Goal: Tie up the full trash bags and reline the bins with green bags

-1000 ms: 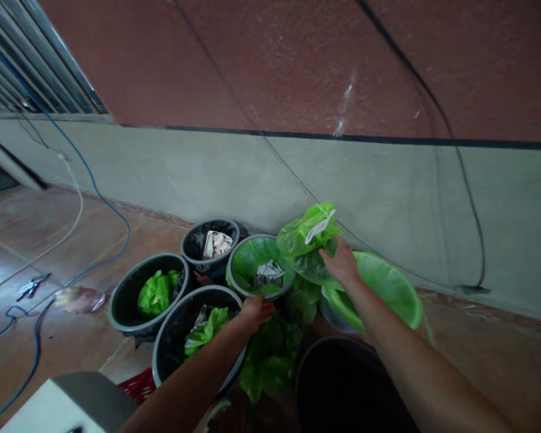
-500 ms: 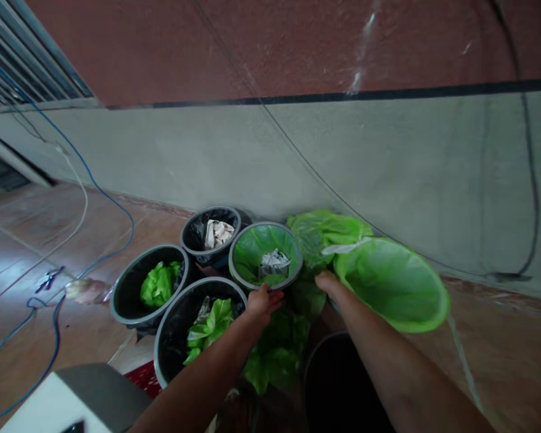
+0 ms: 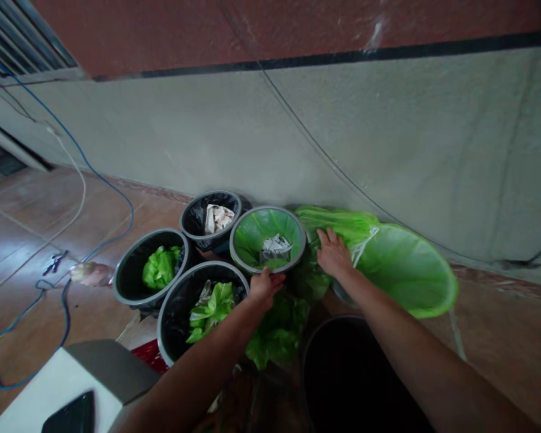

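My left hand [image 3: 265,287] is at the near rim of a bin lined with a green bag [image 3: 249,239], its fingers closed on the rim. Crumpled grey-white paper [image 3: 276,248] lies inside that bin. Spread fingers show on my right hand [image 3: 334,254], which is over green plastic bags [image 3: 333,221] beside the wall. Just right of it, a large bin lined in light green [image 3: 408,270] leans on its side. More green plastic [image 3: 275,328] lies below my left hand.
Three black-lined bins stand at left: one with whitish scraps [image 3: 219,218], two with green plastic [image 3: 160,267] [image 3: 214,307]. A dark round bin [image 3: 342,373] is near the bottom. A white box [image 3: 63,385] carries a phone [image 3: 70,415]. Cables [image 3: 65,325] cross the floor.
My right hand has moved up onto the green bags and its fingers have spread. The bags look flatter and stretched. The view has shifted slightly; my left hand stays at the rim.
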A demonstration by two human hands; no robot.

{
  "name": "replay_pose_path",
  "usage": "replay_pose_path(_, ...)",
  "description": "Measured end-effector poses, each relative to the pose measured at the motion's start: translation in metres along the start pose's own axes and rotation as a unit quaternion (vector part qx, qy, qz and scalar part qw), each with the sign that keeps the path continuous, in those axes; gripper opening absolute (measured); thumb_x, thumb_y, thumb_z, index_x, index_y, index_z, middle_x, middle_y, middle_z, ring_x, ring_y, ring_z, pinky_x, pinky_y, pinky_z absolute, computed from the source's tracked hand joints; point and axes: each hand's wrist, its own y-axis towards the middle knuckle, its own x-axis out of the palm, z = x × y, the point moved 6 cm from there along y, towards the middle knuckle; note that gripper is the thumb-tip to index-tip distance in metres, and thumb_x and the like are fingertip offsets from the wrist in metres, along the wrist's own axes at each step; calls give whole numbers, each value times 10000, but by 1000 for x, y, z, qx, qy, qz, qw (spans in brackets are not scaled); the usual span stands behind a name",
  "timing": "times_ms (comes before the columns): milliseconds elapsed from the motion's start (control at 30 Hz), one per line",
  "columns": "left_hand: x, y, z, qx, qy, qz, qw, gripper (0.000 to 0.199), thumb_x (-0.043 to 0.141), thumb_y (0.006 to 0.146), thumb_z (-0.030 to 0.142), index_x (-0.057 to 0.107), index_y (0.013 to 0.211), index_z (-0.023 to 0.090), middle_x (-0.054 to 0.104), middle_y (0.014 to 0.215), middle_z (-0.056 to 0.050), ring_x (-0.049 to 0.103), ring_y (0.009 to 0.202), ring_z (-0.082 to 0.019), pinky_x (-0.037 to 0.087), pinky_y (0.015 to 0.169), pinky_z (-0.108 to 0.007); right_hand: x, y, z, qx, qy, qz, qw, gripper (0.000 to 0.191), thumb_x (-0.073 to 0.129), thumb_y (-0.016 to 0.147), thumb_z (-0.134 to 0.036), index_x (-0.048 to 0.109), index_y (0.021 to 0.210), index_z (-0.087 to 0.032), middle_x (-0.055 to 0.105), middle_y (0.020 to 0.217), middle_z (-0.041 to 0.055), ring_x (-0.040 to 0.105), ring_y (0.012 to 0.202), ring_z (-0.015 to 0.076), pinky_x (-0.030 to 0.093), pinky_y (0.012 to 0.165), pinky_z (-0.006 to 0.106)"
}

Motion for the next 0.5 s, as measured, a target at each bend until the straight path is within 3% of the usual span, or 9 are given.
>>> replay_pose_path(100,-6,-6,-3,-27,36,-29,999,223,395,945,341,512,963,153,686,918,-123,687,775,-175,516,767,-332,23,2,0,-50,-42,-127,990,388,521,807,-98,607,1186,-93,603,1225,201,562,1140,295,403,960,391)
replay_pose_path(200,-24,-19,-10,-18,122,-78,989,267,499,889,374,521,1053,165,682,996,-124,683,794,-178,507,750,-314,29,-9,-13,-60,-46,-129,989,305,515,804,-91,669,1066,-80,647,1134,208,599,1085,302,454,877,364)
replay_pose_path(267,-38,-31,-19,13,210,-132,969,287,547,850,350,545,1067,163,680,997,-114,674,799,-177,500,746,-302,35,-25,-31,-70,-44,-149,985,254,522,812,-120,703,987,-82,676,1063,206,632,1030,296,476,840,346)
replay_pose_path(333,-49,-46,-31,53,324,-193,925,296,551,827,332,579,1063,156,679,1007,-118,660,843,-195,497,778,-317,48,-42,-52,-81,-38,-204,975,186,587,780,-150,732,882,-94,708,958,186,665,956,286,497,806,332)
replay_pose_path(433,-54,-65,-52,95,509,-250,818,375,556,795,301,601,1144,173,646,1134,-128,619,1003,-251,468,901,-364,76,-59,-80,-84,-34,-282,955,193,661,731,-191,742,891,-120,721,942,159,680,932,276,523,763,321)
replay_pose_path(500,-49,-70,-64,107,595,-259,753,496,571,771,270,552,1260,182,563,1291,-140,560,1136,-288,431,980,-383,95,-59,-94,-78,-40,-312,946,218,679,703,-179,744,906,-136,724,957,147,686,921,270,536,740,318)
